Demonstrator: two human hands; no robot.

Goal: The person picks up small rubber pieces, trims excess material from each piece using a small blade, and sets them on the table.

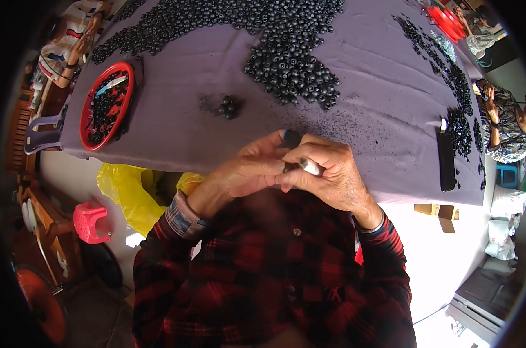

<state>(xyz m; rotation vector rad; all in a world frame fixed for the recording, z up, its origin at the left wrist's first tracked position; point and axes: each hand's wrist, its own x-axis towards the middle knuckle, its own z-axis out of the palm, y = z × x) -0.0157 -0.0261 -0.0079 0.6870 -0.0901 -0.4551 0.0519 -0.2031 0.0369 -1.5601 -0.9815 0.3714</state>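
Note:
My two hands meet just past the near table edge. My left hand (252, 166) is closed, fingertips pinched together; a small dark piece shows where they meet the right hand, mostly hidden. A dark cover (291, 138) sits on one fingertip there. My right hand (337, 174) is wrapped round a small tool with a white handle (310, 166); its working end is hidden. Beyond my hands lies a small cluster of black bead-like parts (229, 107), and past it a large spread of the same round parts (292, 69), many with a hole.
A purple cloth (187, 116) covers the table. To the left stands a red basin (129, 95) of dark bits. Dark crumbs (355, 124) lie ahead. At right are a black phone-like slab (445, 159) and more black pieces (460, 130). People sit at both sides; a yellow bag (126, 194) hangs below.

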